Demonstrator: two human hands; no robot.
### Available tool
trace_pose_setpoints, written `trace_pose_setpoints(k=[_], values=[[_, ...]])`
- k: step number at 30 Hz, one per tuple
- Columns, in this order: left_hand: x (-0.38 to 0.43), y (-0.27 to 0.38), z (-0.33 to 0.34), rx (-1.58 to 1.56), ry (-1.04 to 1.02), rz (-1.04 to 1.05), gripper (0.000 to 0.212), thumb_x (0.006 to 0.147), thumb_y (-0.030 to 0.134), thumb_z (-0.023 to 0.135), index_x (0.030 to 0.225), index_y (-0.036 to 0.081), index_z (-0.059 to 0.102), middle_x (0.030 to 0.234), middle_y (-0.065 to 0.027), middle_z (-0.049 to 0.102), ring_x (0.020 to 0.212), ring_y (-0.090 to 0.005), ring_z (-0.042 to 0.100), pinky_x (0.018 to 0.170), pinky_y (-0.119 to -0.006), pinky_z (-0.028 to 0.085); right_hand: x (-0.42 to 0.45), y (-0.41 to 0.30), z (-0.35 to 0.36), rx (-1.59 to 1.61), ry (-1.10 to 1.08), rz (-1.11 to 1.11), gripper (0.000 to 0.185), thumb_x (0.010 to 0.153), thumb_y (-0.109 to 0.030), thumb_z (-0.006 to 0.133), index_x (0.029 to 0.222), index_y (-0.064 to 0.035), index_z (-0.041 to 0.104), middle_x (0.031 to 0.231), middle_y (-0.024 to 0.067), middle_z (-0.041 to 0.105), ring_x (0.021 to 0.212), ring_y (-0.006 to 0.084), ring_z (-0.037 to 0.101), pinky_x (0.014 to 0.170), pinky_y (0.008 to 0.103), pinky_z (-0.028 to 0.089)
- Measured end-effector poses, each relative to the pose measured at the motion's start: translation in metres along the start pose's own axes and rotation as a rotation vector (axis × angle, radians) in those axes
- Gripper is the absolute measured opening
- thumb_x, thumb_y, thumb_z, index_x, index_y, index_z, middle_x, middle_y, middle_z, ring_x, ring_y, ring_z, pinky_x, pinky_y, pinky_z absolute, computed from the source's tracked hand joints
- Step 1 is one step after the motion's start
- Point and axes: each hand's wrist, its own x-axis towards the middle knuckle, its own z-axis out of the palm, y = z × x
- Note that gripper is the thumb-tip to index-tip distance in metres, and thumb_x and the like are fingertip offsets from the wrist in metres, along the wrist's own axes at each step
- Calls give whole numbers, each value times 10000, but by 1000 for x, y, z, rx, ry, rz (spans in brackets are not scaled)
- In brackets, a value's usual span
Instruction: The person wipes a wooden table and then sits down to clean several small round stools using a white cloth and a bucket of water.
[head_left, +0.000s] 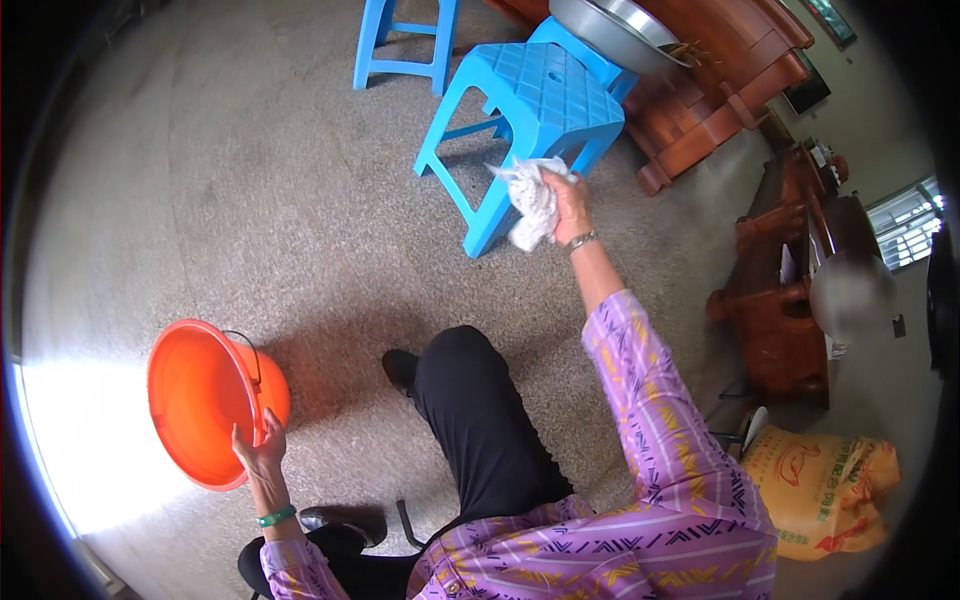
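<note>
An orange plastic bucket (202, 397) with a dark wire handle is tilted on the floor, its mouth facing left. My left hand (262, 450) grips the rim on the near side, thumb inside. In my outstretched right hand (570, 206) is a crumpled white cloth (534, 202). The cloth is in front of one leg of a blue plastic stool (551, 86); whether it touches the leg I cannot tell. A bracelet circles each wrist.
Behind the near stool, a metal basin (615, 34) rests on blue plastic. Another blue stool (405, 71) stands at the top. Reddish wooden furniture (720, 75) lines the right. A yellow printed sack (817, 495) sits by my right side. My legs (487, 420) reach over the speckled floor (300, 202).
</note>
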Motion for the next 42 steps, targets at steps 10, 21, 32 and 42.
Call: trace_pose_setpoints(k=[10,21,32,42], values=[[-61,-30,-69,596,-349,6,257,829,315,546,764,66,557,755,-65,584,802,-234,561,775,-355,465,82,16,-38,39,-165,195,425,716,-50,615,1119,-25,481,994,135,578,917,250,582,752,402,511],[-113,-43,-144,46,-605,-322,189,864,245,444,827,71,507,798,-65,543,794,-242,545,771,-359,451,44,56,27,-4,-572,572,307,830,-260,534,1056,-56,575,1014,67,612,899,184,591,804,320,471],[-234,-119,-88,662,-565,303,146,857,215,524,877,74,492,717,-58,558,600,-169,567,559,-288,479,-52,95,124,-84,-807,572,334,856,-343,479,1014,-72,595,984,42,619,865,177,595,765,304,472],[-250,-141,-90,765,-752,159,152,878,239,520,902,94,483,754,-17,559,657,-122,570,611,-252,485,-73,69,149,-201,-981,623,407,833,-370,491,1066,-44,567,1056,79,591,943,229,572,820,347,466]])
